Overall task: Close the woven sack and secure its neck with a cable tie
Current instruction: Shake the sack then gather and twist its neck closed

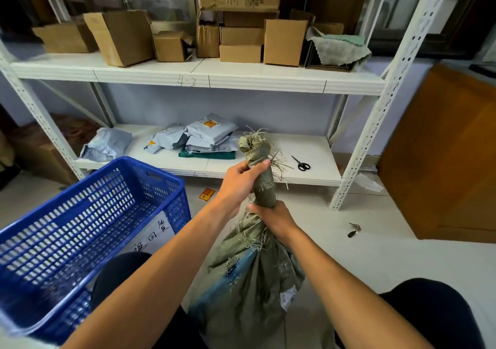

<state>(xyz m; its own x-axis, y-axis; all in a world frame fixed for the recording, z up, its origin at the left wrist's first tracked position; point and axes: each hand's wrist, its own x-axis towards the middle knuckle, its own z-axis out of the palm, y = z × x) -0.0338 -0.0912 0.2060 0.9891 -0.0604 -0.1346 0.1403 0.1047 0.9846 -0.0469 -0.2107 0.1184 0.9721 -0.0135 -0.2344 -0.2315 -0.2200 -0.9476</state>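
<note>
A grey-green woven sack [249,281] stands on the floor between my knees, its frayed neck [264,187] gathered and twisted upright. My left hand [241,179] grips the upper part of the neck, just under the frayed top. My right hand [273,218] grips the neck lower down, where it meets the sack's body. No cable tie is visible in either hand or on the neck.
A blue plastic crate [80,228] sits at my left. A white metal shelf rack [204,80] stands ahead, with black scissors [302,164] and grey mailer bags [206,136] on its low shelf and cardboard boxes above. A wooden cabinet [442,155] is on the right.
</note>
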